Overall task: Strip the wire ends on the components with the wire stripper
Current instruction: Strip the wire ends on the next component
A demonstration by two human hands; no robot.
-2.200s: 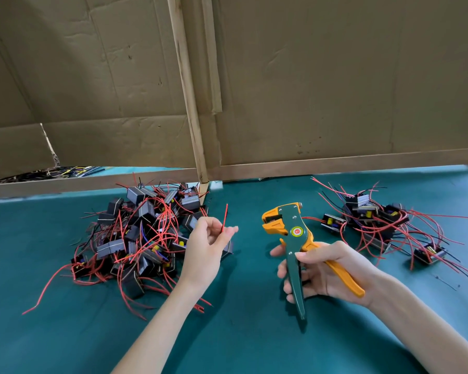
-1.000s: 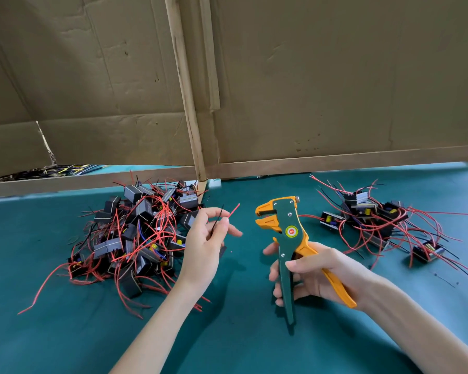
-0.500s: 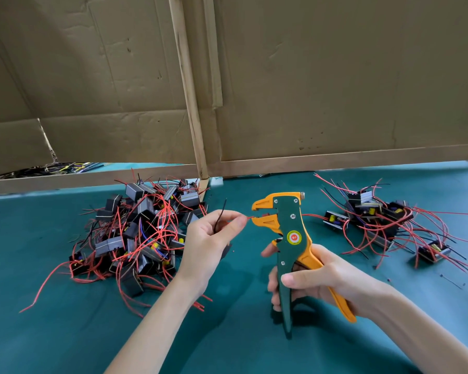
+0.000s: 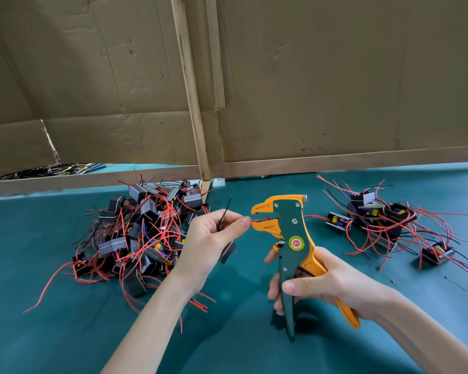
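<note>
Head view: pinching a red wire point(image 4: 252, 219) with left hand point(image 4: 208, 238), tip at the mouth of the stripper point(image 4: 289, 225); gripping its handles with right hand point(image 4: 333, 287), above the table point(image 4: 65, 333).

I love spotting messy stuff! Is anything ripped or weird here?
The left cardboard panel is torn along its lower left edge, and tangled wires show through the gap beneath it. Tiny wire scraps lie on the green mat near the right pile of components. Nothing else looks broken.
</note>
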